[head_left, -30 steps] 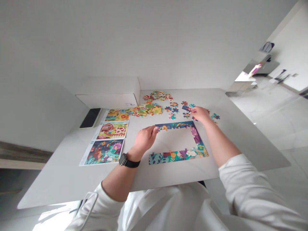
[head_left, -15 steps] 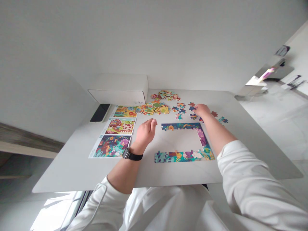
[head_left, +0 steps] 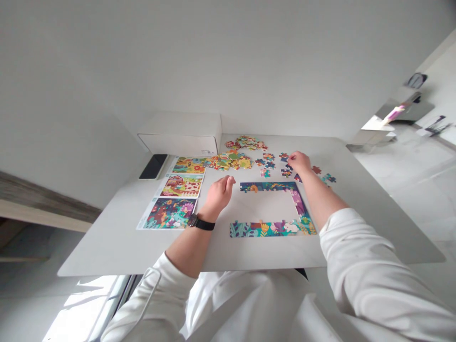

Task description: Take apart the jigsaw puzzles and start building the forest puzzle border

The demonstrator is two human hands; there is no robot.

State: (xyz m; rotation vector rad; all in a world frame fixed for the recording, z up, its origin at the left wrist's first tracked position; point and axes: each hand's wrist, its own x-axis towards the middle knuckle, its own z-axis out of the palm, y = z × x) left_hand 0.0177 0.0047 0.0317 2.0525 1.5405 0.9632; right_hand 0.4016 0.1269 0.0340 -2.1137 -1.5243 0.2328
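Note:
My left hand (head_left: 220,192) hovers or rests, I cannot tell which, with curled fingers just left of a partly joined jigsaw border (head_left: 272,230); nothing shows in it. A dark band with a watch (head_left: 201,223) circles that wrist. The joined pieces form a top, right and bottom edge around bare tabletop. Beyond the top edge, my right hand (head_left: 299,162) reaches among loose dark puzzle pieces (head_left: 286,173), its fingertips drawn together near a blue piece (head_left: 284,160). Whatever is between those fingertips is too small to make out.
Three picture sheets (head_left: 171,213) lie in a column at left, beside a phone (head_left: 153,166). A white box (head_left: 180,143) stands at the back against the wall. Yellowish puzzle pieces (head_left: 231,160) are heaped near it, with more pieces (head_left: 246,142) behind. Several loose pieces (head_left: 329,178) lie right of my forearm.
The right hand's fingertips have drawn slightly back from the blue piece, uncovering more of the pieces below. My left hand keeps its curled pose. The whole view has shifted slightly.

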